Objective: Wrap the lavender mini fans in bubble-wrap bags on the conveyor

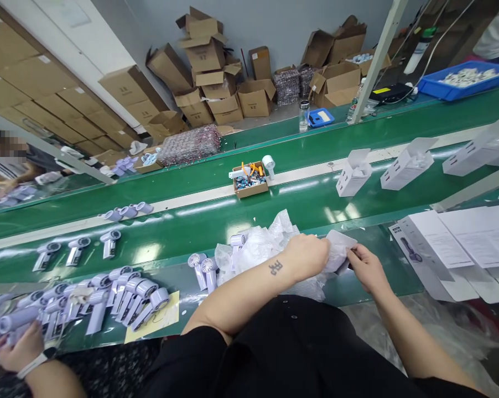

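My left hand [310, 255] is closed, its fingers curled and mostly turned out of sight, against a whitish packaging piece [341, 243]. My right hand [368, 268] pinches the right edge of that same piece between thumb and fingers. Whether it is a bag or part of a carton I cannot make out. Under my left forearm lies a heap of clear bubble-wrap bags [260, 249]. Two lilac handheld fans [208, 268] lie left of the heap, and another fan [238, 241] pokes out of it.
White cartons [354, 172] stand open on the green conveyor [199, 221]. Flattened printed cartons [440, 249] are stacked at right. A small parts box [250, 185] sits mid-belt. Many lilac fans [135, 293] lie at left, where a co-worker's hand [23, 348] holds one.
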`<state>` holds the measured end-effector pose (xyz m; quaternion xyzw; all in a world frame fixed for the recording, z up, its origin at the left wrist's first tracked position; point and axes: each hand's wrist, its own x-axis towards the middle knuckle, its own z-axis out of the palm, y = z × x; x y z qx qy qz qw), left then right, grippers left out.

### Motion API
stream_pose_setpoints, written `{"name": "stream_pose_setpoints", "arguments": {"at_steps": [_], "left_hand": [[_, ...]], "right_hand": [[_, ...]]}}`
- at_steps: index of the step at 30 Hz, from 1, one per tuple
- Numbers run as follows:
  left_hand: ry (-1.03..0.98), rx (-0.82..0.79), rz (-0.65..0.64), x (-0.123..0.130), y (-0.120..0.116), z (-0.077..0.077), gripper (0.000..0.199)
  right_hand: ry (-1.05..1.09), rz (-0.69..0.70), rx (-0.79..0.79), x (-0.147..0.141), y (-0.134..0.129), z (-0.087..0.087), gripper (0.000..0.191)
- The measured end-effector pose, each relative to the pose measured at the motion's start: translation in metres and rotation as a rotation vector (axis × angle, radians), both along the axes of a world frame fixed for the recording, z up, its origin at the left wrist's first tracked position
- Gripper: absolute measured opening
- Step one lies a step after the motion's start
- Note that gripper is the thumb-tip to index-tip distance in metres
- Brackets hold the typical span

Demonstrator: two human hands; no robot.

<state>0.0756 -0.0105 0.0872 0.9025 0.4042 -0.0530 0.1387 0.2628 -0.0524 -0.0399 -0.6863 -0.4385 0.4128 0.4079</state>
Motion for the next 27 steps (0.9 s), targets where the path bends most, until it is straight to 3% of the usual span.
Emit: {"name": "stream_pose_setpoints", "arguments": {"at_steps": [5,9,12,14,17,19,21,24,27], "left_hand": [[-0.003,0.079,0.120,-0.005,-0.008,-0.012,0.018],[0.039,0.033,0.095,0.018,-0.005,-0.011,0.019],[0.068,0.033,0.073,0.032,-0.003,-0.016,0.019],[0.039,0.049,0.071,0.029,-0.007,-0.027,0.024],[-0.066,0.115,-0.064,0.008,-0.020,-0.049,0.033],[-0.094,0.181,-0.171,-0.003,-0.026,-0.066,0.027],[-0.088,0.220,-0.231,-0.002,-0.030,-0.080,0.021],[-0.108,0.239,-0.264,0.012,-0.030,-0.087,0.018],[-0.254,0.268,-0.244,0.001,-0.028,-0.082,0.019]], "right_hand": [[-0.336,-0.034,0.021,-0.010,-0.006,0.006,0.026],[-0.480,0.107,0.171,-0.025,-0.007,0.006,0.027],[-0.445,0.144,0.132,-0.027,-0.004,0.002,0.027],[-0.359,0.126,0.064,-0.018,-0.003,-0.001,0.030],[-0.017,0.218,0.029,0.007,-0.007,-0.006,0.039],[0.295,0.364,-0.014,0.021,-0.014,-0.012,0.051],[0.436,0.498,-0.059,0.025,-0.022,-0.022,0.072],[0.222,0.512,-0.057,0.009,-0.025,-0.039,0.095],[0.002,0.435,-0.006,-0.010,-0.012,-0.040,0.079]]}}
